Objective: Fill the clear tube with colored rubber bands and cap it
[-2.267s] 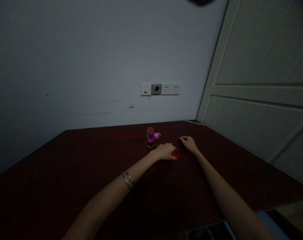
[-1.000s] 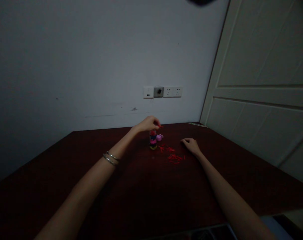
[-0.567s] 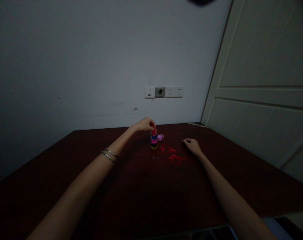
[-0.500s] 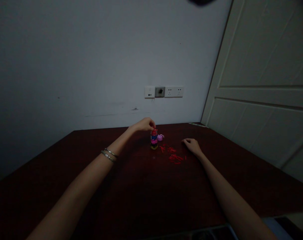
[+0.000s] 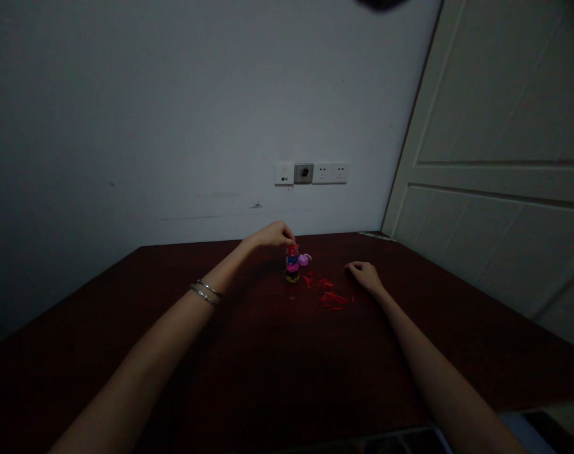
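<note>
A small clear jar (image 5: 292, 268) stands upright on the dark table, its contents layered in yellowish, dark, pink, blue and red. My left hand (image 5: 280, 234) is at the jar's mouth from above, thumb and fingers pinched together at the red layer; what lies between the fingertips is too small to make out. Just behind the jar, to its right, sits a pink-purple lid-like piece (image 5: 304, 259). Thin red strips (image 5: 333, 299) are scattered on the table right of the jar. My right hand (image 5: 364, 275) rests on the table beyond them, fingers loosely bent, holding nothing visible.
The dark reddish table (image 5: 268, 366) meets a pale wall with a row of sockets (image 5: 311, 173). A panelled white door (image 5: 495, 183) stands along the right side. At the near edge lies a dark flat object (image 5: 400, 441), partly cut off.
Hardly anything differs. My left hand has dipped very slightly at the jar's mouth, while my right hand has stayed still.
</note>
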Action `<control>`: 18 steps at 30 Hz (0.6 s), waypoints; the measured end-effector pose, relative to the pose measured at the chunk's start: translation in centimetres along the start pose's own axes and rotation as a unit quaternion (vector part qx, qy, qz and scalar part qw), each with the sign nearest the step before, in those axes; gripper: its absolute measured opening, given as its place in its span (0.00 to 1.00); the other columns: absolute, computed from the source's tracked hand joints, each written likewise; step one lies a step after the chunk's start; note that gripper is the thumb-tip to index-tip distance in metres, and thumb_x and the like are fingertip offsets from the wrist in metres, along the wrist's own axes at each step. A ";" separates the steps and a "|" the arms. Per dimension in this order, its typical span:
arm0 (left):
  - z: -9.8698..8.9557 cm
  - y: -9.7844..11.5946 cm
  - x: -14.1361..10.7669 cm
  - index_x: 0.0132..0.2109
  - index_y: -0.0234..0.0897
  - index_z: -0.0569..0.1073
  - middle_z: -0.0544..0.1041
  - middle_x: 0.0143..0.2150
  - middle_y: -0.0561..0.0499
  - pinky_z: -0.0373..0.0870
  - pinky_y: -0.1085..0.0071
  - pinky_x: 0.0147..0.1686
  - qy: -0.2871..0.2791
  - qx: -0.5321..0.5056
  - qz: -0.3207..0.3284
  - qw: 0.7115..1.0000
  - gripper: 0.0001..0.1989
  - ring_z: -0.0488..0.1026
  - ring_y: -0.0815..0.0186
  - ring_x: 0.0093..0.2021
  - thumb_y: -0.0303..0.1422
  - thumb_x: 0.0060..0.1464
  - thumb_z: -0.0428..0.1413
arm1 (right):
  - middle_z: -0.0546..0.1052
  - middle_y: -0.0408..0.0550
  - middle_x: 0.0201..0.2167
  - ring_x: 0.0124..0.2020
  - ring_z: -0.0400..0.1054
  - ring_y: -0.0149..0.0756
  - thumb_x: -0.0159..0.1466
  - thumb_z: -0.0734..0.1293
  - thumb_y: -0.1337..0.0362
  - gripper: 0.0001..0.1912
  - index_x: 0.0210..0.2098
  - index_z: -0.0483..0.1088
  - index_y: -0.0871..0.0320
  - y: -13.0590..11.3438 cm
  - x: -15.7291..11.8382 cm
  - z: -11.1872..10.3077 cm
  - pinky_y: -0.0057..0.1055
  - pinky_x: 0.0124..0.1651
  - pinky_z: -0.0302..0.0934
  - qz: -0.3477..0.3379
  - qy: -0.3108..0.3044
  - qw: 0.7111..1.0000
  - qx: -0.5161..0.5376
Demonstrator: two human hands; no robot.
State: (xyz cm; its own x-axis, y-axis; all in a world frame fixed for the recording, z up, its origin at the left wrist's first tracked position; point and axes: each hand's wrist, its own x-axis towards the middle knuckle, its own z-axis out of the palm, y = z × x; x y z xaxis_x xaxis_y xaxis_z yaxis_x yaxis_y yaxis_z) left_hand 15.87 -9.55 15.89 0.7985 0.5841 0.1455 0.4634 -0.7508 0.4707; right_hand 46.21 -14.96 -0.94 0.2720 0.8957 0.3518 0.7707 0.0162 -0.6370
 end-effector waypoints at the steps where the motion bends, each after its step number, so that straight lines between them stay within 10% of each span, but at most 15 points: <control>1: 0.1 0.0 0.0 0.32 0.29 0.78 0.76 0.26 0.50 0.58 0.77 0.27 0.002 0.001 0.000 1.000 0.12 0.65 0.73 0.25 0.31 0.43 0.52 | 0.78 0.50 0.36 0.41 0.71 0.40 0.57 0.57 0.58 0.19 0.35 0.76 0.61 0.0 0.0 0.0 0.30 0.45 0.60 0.000 -0.001 1.000 -0.001; 11: 0.7 -1.2 -0.1 0.40 0.29 0.76 0.76 0.35 0.46 0.60 0.74 0.33 0.098 -0.027 0.006 0.995 0.17 0.67 0.70 0.32 0.38 0.48 0.53 | 0.78 0.50 0.36 0.41 0.71 0.40 0.57 0.57 0.58 0.19 0.35 0.76 0.61 -0.5 -0.4 -0.2 0.30 0.45 0.60 0.003 0.000 1.000 0.005; 18: 4.3 -3.3 -1.2 0.53 0.28 0.66 0.72 0.44 0.42 0.63 0.71 0.40 0.130 -0.151 -0.059 0.978 0.31 0.68 0.67 0.40 0.39 0.43 0.59 | 0.78 0.51 0.37 0.41 0.70 0.41 0.58 0.56 0.58 0.19 0.34 0.76 0.61 -0.3 -0.2 -0.1 0.31 0.45 0.60 -0.002 -0.005 1.000 -0.005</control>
State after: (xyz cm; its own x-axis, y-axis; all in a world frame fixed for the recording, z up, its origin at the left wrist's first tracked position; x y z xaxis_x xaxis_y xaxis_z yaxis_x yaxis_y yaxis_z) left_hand 15.03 -9.17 10.40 0.6039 0.7492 0.2720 0.3809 -0.5710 0.7272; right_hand 45.99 -15.18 -0.77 0.2640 0.8996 0.3478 0.7769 0.0154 -0.6294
